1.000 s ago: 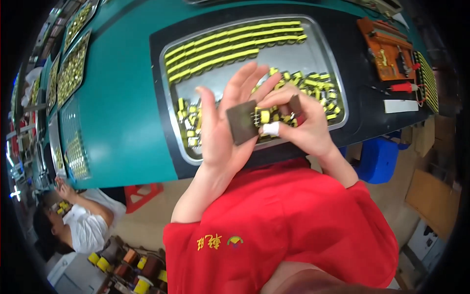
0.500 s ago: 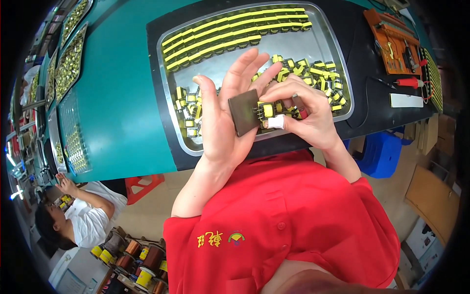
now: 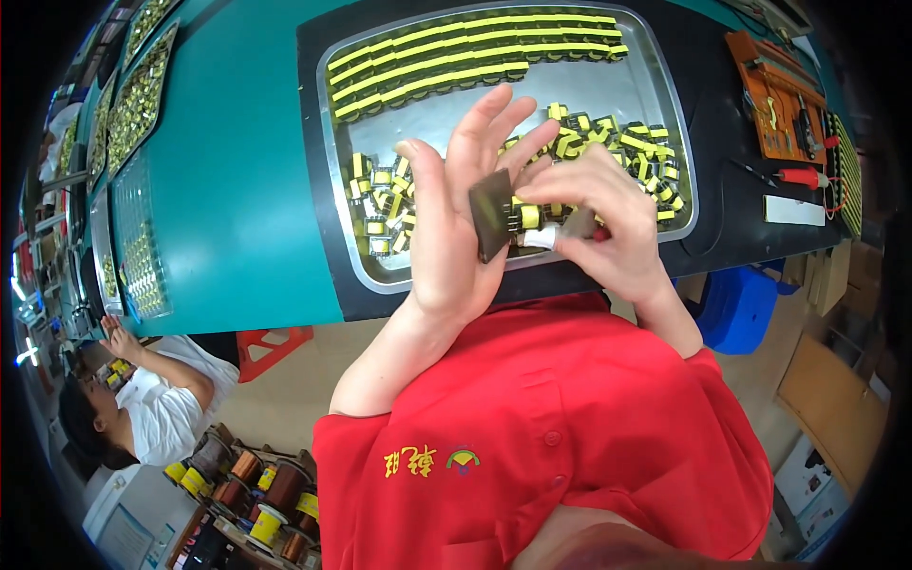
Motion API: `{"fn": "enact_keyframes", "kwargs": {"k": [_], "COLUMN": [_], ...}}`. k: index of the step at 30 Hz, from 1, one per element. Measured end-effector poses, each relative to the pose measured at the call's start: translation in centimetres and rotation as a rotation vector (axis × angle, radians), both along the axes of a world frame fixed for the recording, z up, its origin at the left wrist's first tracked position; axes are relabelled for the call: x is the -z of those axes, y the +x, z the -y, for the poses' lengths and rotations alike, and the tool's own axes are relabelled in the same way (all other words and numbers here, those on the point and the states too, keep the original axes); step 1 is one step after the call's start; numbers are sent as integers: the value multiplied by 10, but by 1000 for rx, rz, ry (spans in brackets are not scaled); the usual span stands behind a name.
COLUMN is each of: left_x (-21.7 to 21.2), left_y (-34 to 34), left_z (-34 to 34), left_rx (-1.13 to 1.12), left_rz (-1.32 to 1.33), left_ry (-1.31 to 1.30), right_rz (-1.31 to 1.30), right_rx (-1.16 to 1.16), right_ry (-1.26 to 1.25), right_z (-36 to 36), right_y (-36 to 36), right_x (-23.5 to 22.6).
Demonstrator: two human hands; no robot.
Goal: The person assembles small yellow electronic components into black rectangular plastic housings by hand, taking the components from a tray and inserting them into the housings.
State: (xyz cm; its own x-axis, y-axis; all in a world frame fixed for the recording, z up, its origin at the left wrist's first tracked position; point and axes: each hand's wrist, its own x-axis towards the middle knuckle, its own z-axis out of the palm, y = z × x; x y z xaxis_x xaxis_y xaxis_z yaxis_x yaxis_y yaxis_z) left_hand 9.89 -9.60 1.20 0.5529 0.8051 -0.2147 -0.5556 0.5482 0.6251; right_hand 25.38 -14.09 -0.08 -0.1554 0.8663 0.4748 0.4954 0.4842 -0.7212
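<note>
Two hands raised above a red shirt [image 3: 560, 427], close to the camera. Left hand [image 3: 456, 218] upright, palm open, fingers spread apart and pointing up, with a dark plate [image 3: 492, 214] resting against the palm and fingers. Right hand [image 3: 598, 223] curled, fingers together, pinched on a small yellow part [image 3: 530, 217] held just beside the plate's right edge; something grey and white also between those fingers, too small to tell. Below and left, a seated person [image 3: 142, 408] in white, with copper spools [image 3: 256, 484] nearby on a lower shelf.

Behind the hands, a metal tray [image 3: 627, 85] on a black mat [image 3: 313, 114] over the teal tabletop [image 3: 237, 190]. Loose yellow-and-black parts [image 3: 375, 204] heaped in the tray's near half, left and right of the hands. Farther back in the tray, neat rows [image 3: 456, 52] of the same parts, set end to end. Right of the tray, a red-handled tool [image 3: 803, 177] and a white slab [image 3: 798, 211] on the mat, well apart from the hands, and an orange board [image 3: 779, 95] beyond them. Under the tabletop's right end, a blue bin [image 3: 736, 309]. Far left, more trays [image 3: 138, 100] of yellow parts lined along the tabletop edge.
</note>
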Motion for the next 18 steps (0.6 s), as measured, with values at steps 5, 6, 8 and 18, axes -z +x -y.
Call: {"fn": "enact_keyframes", "kwargs": {"k": [5, 6, 8, 18], "left_x": [5, 6, 6, 10], "left_y": [0, 0, 0, -5], "left_z": [4, 3, 4, 0], "left_rx": [-47, -42, -54, -145], "left_rz": [-180, -176, -198, -320], "left_ry": [338, 370, 372, 604], "right_rz": [108, 110, 97, 2], "right_rx": [38, 40, 8, -14], "right_ry": [131, 127, 115, 159], "right_z": [-4, -5, -7, -15], "right_y": [-9, -8, -10, -20], "right_x": [-8, -7, -7, 0]}}
